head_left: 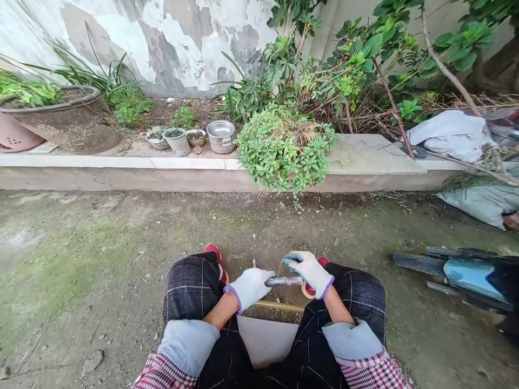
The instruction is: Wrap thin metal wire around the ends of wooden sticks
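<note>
My left hand (250, 287), in a white work glove with a purple cuff, is wrapped around a silvery metal tube (290, 281). The tube lies crosswise between my knees, and what looks like thin wire is wound around it near my left fingers. Just above the tube's right part, my right hand (308, 270), gloved alike, has its fingers pinched together. A thin strand (280, 266) of wire or string runs from these fingers down to the winding. Below the tube a pale yellow stick (279, 306) lies crosswise, partly hidden by my left hand and legs.
Ahead runs a low planter ledge (182, 162) bearing small pots, a metal pot (221, 136), a large planter (73, 119) and a bushy plant (286, 146). To the right are a blue and black wheeled vehicle (470, 275) and a pale sack (482, 202).
</note>
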Demonstrator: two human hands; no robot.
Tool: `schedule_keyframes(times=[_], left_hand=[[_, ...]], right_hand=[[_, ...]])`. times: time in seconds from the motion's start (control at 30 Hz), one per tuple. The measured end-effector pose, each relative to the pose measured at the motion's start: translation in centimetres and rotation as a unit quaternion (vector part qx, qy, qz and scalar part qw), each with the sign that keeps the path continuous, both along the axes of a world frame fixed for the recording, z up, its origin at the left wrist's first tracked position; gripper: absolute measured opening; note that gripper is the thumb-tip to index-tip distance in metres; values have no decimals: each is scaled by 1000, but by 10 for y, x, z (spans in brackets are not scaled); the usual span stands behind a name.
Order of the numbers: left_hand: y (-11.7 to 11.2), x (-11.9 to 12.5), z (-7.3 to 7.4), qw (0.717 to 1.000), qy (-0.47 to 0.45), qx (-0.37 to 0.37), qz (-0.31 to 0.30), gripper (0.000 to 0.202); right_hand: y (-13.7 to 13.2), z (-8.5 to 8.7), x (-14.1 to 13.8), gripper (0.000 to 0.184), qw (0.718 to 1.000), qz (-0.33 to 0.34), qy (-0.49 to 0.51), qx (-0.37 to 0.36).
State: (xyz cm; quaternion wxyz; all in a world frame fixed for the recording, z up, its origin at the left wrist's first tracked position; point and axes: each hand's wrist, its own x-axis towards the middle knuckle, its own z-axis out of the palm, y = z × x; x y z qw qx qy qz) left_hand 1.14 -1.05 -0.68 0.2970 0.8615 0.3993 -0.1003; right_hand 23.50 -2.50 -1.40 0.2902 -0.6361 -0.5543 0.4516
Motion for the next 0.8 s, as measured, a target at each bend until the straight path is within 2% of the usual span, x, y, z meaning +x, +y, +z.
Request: schedule_keyframes(times=[0.13, 0.23, 0.3, 0.37, 0.5, 0.6, 0.7, 0.8], left_hand=[[1, -2, -4, 993, -97, -38, 58, 17], [5, 1, -3, 961, -182, -97, 183, 13], [9, 0, 1, 945, -173, -100, 258, 22], [14, -3, 5, 951, -118, -68, 277, 28], [18, -11, 8, 976, -15, 0, 217, 22], [13, -11, 4, 986, 53, 22, 158, 31], [8, -7, 0, 992, 91, 26, 87, 34], [6, -3, 0, 995, 99, 23, 21, 31]], right_hand=[[5, -6, -8, 28, 998, -20, 52, -25], [2, -13, -19, 23, 996, -26, 63, -53], [-5, -16, -30, 19, 996, -15, 65, -66], [-14, -17, -42, 16, 995, 13, 70, -72], [-28, -8, -55, 18, 988, 84, 97, -85], [-31, 2, -48, 27, 985, 103, 108, -88], [-27, 6, -33, 28, 990, 82, 91, -72], [-18, 3, -17, 24, 997, 35, 56, -34]])
